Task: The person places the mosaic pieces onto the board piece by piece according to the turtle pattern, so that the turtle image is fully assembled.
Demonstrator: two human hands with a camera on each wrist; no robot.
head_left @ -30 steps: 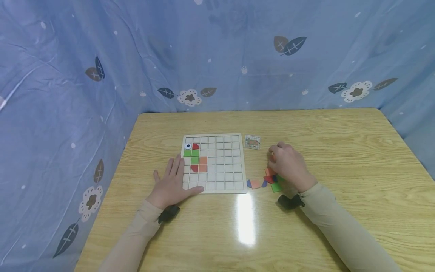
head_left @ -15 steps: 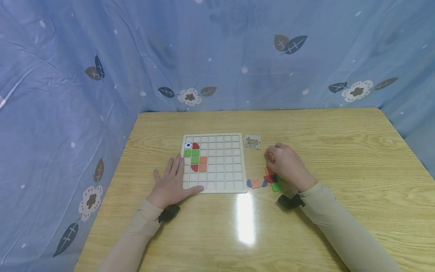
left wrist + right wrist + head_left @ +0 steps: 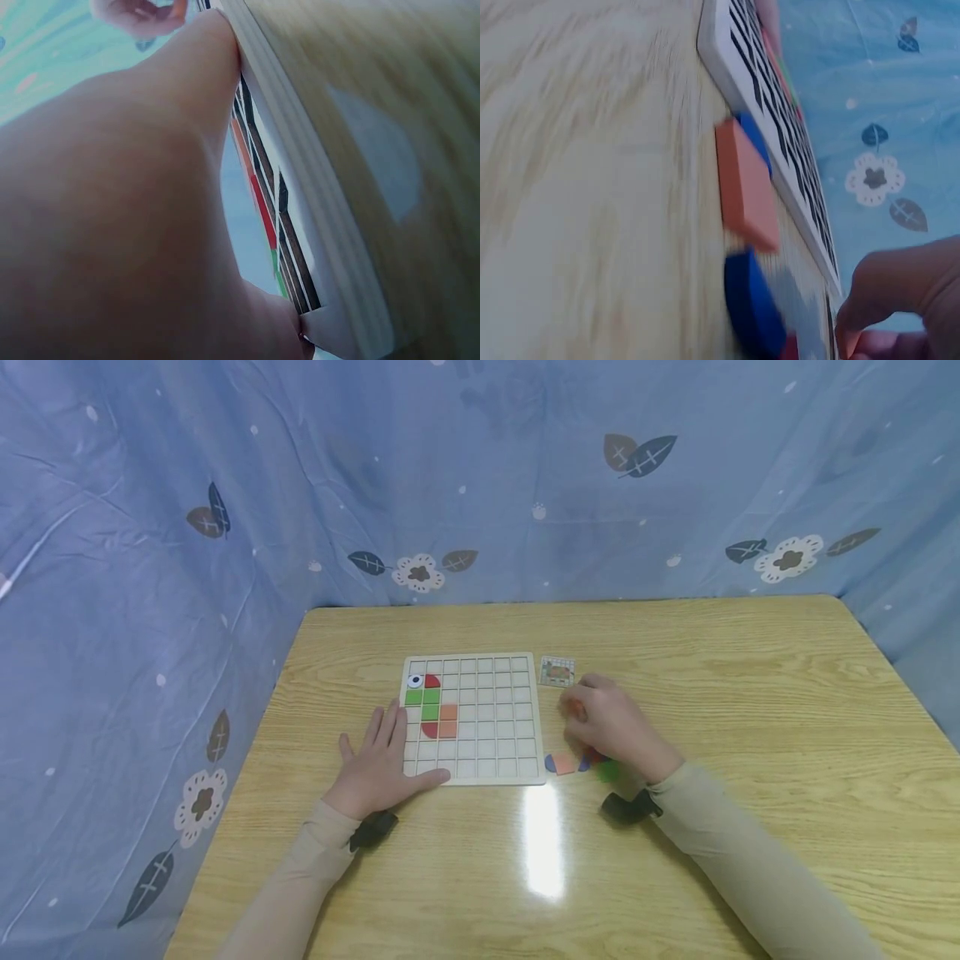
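Observation:
A white grid board (image 3: 495, 760) lies on the table, with an eye piece (image 3: 416, 681), green squares (image 3: 431, 704), red rounded pieces and orange squares (image 3: 447, 721) in its cells. My left hand (image 3: 378, 772) rests with spread fingers on the board's left and front edges. To the right of the board, above the table, my right hand (image 3: 611, 722) pinches an orange piece (image 3: 576, 709), partly covered by the fingers. The right wrist view shows that hand (image 3: 900, 300) near the board's edge (image 3: 780, 176). In the left wrist view my left hand (image 3: 135, 195) touches the board's rim (image 3: 300, 157).
Beside the board's right edge lie an orange square (image 3: 563, 765), blue pieces (image 3: 550, 764) and a green piece (image 3: 608, 771), with red partly under my right hand. A small picture card (image 3: 557, 672) lies behind them. A patterned blue cloth (image 3: 480, 485) hangs behind the table.
My right hand has moved left toward the board with the orange piece between its fingers. The left hand has stayed where it was.

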